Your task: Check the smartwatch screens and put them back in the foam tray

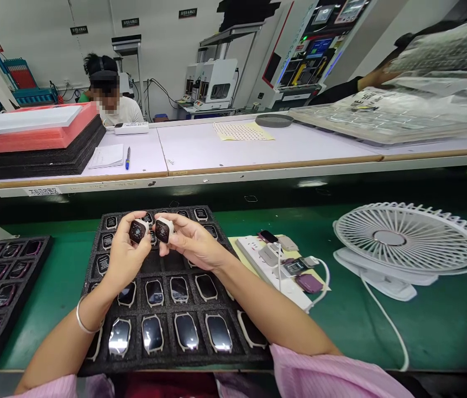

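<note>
Left hand (129, 253) pinches one smartwatch (137, 232), right hand (195, 243) another smartwatch (162, 231), likely comparing; seating either calls for the foam tray (159, 268), six o'clock.

Between my left hand (127, 251) and right hand (194, 243), the held watches (138, 231) leave only a narrow gap. Below, open pockets (161, 268) in the tray (162, 360) give room to reach down; seated watches (155, 293) flank them on my side. My right forearm (266, 301) bars the tray's right edge, and what lies beneath I can't quite make out. A lane of bench (444, 326) separates this from the left tray (3, 327). Rightward, the power strip (253, 255) and cable (327, 275) obstruct; bench follows, crossed by the fan's (407, 237) cord (387, 320). The shelf (192, 143) spans the far side.
</note>
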`<state>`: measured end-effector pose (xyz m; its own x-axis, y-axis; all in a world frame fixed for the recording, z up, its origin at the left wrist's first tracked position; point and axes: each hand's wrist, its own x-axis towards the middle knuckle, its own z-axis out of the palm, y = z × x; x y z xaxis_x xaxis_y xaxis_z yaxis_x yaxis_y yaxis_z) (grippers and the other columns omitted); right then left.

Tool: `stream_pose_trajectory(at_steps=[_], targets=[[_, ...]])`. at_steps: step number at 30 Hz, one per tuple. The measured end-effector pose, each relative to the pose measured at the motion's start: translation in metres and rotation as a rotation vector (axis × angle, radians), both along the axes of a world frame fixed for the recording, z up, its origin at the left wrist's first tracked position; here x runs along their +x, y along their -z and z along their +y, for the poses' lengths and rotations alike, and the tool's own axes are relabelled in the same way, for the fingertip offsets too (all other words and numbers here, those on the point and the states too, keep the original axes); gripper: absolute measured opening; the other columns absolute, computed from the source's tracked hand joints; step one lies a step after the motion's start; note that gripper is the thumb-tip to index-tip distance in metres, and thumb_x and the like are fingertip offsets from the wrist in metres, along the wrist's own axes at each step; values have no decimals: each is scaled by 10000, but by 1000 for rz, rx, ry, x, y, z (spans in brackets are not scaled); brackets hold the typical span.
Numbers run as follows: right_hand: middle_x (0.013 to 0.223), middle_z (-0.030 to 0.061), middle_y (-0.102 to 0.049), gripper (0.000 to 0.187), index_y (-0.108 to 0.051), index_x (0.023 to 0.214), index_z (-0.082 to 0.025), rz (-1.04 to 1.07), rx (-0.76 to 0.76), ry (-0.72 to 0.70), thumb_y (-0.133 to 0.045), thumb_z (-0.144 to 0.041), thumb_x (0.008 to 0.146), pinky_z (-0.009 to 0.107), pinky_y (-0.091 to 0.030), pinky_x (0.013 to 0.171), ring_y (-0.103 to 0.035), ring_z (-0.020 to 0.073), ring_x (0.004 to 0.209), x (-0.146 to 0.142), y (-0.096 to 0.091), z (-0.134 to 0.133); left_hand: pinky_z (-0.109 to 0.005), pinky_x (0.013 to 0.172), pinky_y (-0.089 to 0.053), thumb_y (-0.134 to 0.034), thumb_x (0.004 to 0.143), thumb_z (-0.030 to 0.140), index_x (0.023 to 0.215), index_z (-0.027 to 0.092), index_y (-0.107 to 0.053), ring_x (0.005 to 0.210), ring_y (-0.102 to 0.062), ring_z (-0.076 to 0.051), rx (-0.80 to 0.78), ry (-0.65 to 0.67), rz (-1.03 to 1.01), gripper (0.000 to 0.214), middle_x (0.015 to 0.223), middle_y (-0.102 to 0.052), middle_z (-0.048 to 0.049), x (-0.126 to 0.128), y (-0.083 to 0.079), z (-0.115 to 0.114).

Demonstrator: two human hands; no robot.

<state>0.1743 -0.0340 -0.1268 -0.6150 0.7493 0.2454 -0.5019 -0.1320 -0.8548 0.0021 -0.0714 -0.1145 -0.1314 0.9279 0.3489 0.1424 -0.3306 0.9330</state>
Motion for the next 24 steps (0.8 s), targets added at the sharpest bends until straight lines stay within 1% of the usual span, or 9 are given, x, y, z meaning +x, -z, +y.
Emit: stream_pose_trajectory(at_steps=[6, 12, 17, 24], targets=[[879, -8, -687, 519, -622, 1225, -220, 4, 23, -26, -845, -371, 782, 284, -521, 712, -693, 147, 728, 1, 1, 0, -257, 721, -455, -675, 763, 206, 1117, 223, -602, 773, -559, -146, -2, 1, 23, 363, 892, -599, -1, -1, 0, -1], [894, -11, -676, 520, -617, 1230, -226, -2, 15, -24, -842, -375, 785, 289, -523, 724, -690, 144, 731, 1, 0, -1, -252, 724, -457, -658, 792, 204, 1147, 224, -583, 786, -557, -142, 11, 8, 9, 364, 897, -584, 1, -1, 1, -1], [896, -8, -681, 516, -615, 1231, -218, 2, 36, -35, -840, -371, 792, 287, -524, 723, -690, 139, 727, 1, 0, -1, -251, 734, -452, -636, 809, 209, 1155, 216, -582, 797, -552, -136, 5, 7, 49, 350, 898, -581, 2, -2, 2, -1], [935, -7, -680, 498, -616, 1241, -221, 36, 42, -57, -831, -348, 810, 277, -524, 727, -696, 133, 743, 0, 2, 0, -262, 731, -455, -646, 789, 228, 1159, 206, -565, 804, -555, -140, 13, 15, 23, 380, 917, -578, -1, 0, 2, -1]])
